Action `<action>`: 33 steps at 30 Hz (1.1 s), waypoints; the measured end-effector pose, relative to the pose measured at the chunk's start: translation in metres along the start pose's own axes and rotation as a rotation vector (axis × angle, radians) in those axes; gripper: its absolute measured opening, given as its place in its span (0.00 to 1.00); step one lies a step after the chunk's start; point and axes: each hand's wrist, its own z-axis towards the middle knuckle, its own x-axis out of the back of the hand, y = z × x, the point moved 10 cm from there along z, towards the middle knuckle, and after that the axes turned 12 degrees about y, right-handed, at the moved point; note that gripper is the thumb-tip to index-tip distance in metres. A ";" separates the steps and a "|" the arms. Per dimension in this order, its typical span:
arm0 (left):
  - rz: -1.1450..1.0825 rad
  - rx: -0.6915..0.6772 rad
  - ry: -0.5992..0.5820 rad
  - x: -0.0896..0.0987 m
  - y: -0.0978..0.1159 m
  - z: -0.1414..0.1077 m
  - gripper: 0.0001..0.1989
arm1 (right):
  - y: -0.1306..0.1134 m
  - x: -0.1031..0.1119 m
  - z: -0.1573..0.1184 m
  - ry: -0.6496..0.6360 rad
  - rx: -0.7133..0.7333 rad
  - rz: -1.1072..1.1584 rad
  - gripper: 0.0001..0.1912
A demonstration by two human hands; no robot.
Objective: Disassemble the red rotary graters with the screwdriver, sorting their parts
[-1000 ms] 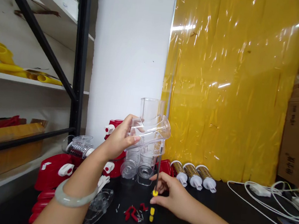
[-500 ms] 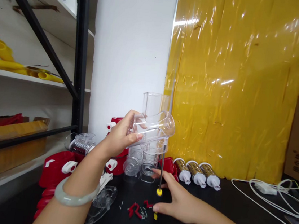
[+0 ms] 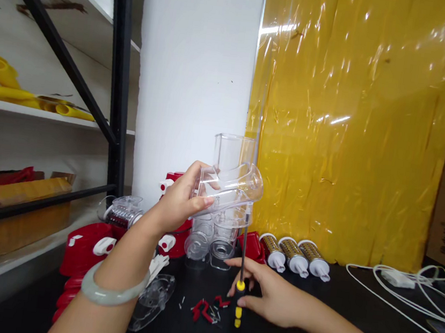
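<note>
My left hand [image 3: 184,194] is wrapped round a clear plastic housing [image 3: 236,184] with a flared, rounded end, held tilted above the black tabletop. Below it, my right hand [image 3: 264,290] has thumb and fingers about the black-and-yellow handle of a screwdriver [image 3: 242,266]. The screwdriver stands upright with its shaft pointing up, its tip meeting the underside of the housing's right end. Small red plastic pieces [image 3: 205,310] and several loose screws [image 3: 217,314] lie on the table just left of the handle.
Clear plastic containers [image 3: 199,244] and red housings [image 3: 85,247] stand behind and left. Metal grater drums [image 3: 292,255] with white ends lie at the back right. White cables [image 3: 387,305] sprawl at the far right. A black-framed shelf [image 3: 120,94] rises on the left.
My right hand has shifted slightly right, its thumb now against the screwdriver's handle. The screwdriver handle shows lower down and more fully. My left hand and the housing have barely moved.
</note>
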 end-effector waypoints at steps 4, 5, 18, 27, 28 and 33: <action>0.001 0.002 -0.002 0.000 0.000 0.000 0.27 | 0.008 0.006 0.005 0.122 -0.042 -0.006 0.44; 0.001 0.000 -0.001 0.000 0.000 -0.001 0.27 | 0.004 0.007 0.004 0.124 -0.024 -0.023 0.47; 0.001 -0.004 -0.001 -0.001 0.001 -0.001 0.27 | -0.009 0.008 -0.001 0.035 0.008 -0.082 0.59; 0.009 0.014 -0.009 -0.001 -0.001 -0.002 0.27 | -0.002 0.012 -0.001 0.064 -0.022 -0.122 0.57; 0.014 0.011 -0.008 -0.001 -0.001 -0.002 0.27 | -0.004 0.010 -0.002 0.033 -0.006 -0.123 0.60; 0.009 0.006 -0.003 -0.001 0.000 -0.001 0.27 | -0.015 -0.003 -0.009 -0.159 -0.005 -0.003 0.51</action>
